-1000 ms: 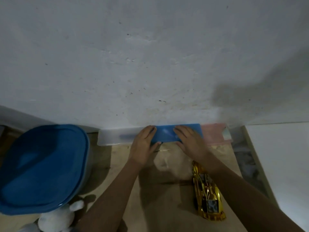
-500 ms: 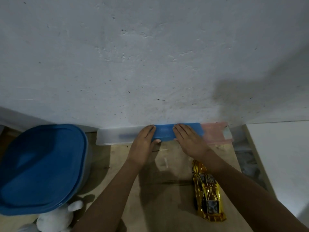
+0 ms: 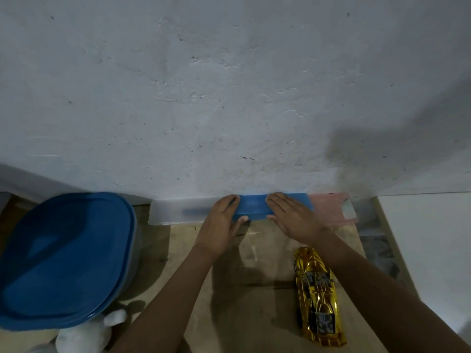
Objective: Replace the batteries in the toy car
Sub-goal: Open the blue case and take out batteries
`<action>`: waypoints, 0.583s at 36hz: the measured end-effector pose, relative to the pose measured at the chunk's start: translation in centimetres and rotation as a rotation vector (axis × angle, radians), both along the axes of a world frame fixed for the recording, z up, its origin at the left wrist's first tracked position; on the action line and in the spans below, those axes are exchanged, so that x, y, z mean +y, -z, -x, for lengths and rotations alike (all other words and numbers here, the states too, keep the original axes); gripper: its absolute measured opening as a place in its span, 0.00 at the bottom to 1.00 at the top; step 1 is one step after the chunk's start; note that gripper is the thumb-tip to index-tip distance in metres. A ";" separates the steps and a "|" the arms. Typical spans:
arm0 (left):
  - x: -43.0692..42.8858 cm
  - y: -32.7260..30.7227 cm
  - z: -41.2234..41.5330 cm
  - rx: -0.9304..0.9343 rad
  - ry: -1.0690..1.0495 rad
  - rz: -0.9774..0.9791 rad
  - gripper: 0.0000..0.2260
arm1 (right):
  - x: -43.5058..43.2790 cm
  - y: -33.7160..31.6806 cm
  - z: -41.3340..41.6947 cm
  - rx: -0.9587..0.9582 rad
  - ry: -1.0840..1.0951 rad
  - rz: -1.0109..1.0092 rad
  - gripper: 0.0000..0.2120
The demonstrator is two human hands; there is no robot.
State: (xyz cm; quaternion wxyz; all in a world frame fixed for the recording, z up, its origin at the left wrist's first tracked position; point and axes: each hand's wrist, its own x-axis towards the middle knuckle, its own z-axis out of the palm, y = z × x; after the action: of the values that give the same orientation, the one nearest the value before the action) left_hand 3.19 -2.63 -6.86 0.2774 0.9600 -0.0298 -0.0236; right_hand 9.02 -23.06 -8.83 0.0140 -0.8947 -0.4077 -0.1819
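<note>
Both hands lie on a narrow blue case (image 3: 252, 208) that sits against the foot of a rough white wall (image 3: 229, 98), a little past centre toward 6 o'clock in the view. The left hand (image 3: 221, 221) covers the case's left end: its fingers (image 3: 230, 201) run almost straight across the lid toward the wall, close together, while the thumb presses the front face. The right hand (image 3: 293, 217) mirrors it on the right part of the lid – fingers flat and slightly spread, thumb touching the front edge. Neither hand curls into a fist; whether the fingertips hook over the far edge cannot be told. The case stands in a row of three, touching a clear case (image 3: 178, 212) at its 9 o'clock and a pink case (image 3: 330, 207) at its 3 o'clock. The gold toy car (image 3: 316, 296) lies on the wooden surface (image 3: 254, 314) at about 5 o'clock from the hands, just beside the right forearm – untouched, nose pointing toward the wall. A large tub with a blue lid (image 3: 63, 261) fills the 8 o'clock side, and a white plush toy (image 3: 84, 335) peeks out below it.
</note>
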 end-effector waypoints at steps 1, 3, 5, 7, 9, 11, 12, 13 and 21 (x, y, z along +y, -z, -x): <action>0.0 0.0 0.0 -0.003 -0.004 0.006 0.24 | 0.0 0.1 0.0 -0.001 -0.008 -0.012 0.30; 0.0 0.0 0.0 -0.001 -0.008 0.011 0.25 | 0.0 0.0 -0.1 -0.003 -0.025 -0.027 0.31; -0.2 0.1 -0.1 0.011 -0.019 0.014 0.26 | 0.0 -0.1 -0.1 -0.014 -0.031 -0.037 0.32; -0.3 0.3 -0.2 0.015 -0.029 0.018 0.26 | 0.0 0.0 -0.1 -0.028 -0.036 -0.039 0.32; -0.5 0.4 -0.3 0.023 -0.039 0.020 0.26 | -0.1 0.4 -0.1 -0.059 -0.048 -0.029 0.30; -0.6 0.5 -0.3 0.034 -0.044 0.024 0.26 | -0.2 0.8 -0.1 -0.092 -0.062 -0.015 0.29; -0.6 0.6 -0.3 0.040 -0.044 0.028 0.26 | -0.3 1.0 -0.1 -0.102 -0.066 -0.010 0.28; -0.6 0.6 -0.3 0.046 -0.044 0.031 0.26 | -0.3 1.1 -0.1 -0.115 -0.069 -0.009 0.27; -0.5 0.6 -0.4 0.061 -0.039 0.037 0.27 | -0.1 0.9 0.1 -0.126 -0.065 -0.011 0.27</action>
State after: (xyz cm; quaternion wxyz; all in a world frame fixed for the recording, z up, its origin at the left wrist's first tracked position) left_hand 3.59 -3.12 -7.42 0.2965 0.9539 -0.0028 -0.0471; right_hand 8.91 -23.13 -9.70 -0.0008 -0.8676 -0.4356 -0.2398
